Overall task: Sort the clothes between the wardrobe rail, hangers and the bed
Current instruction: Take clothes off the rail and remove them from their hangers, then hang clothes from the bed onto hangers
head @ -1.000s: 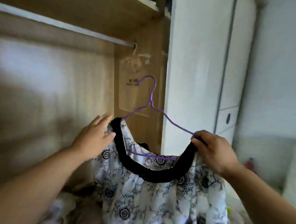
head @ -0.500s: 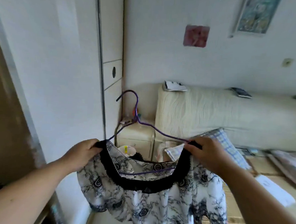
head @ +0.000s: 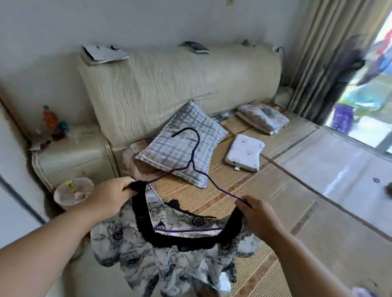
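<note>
Head view: your left hand is clamped on the black collar of the printed top at 9 o'clock. Your right hand pinches the collar's other end plus the hanger tip at 3 o'clock. The top hangs between them, long axis hand to hand, hook pointing at 12 o'clock toward the checked pillow. The bed lies at 1 to 2 o'clock, and your right hand is nearer.

Two hands are counted, one left hand and one right hand. Between them, one purple hanger and one patterned garment are seen. Three pillows are counted: one checked pillow, one white pillow just right of it, one flowered pillow further right. Left of the checked pillow, one nightstand and one round cup are found.
</note>
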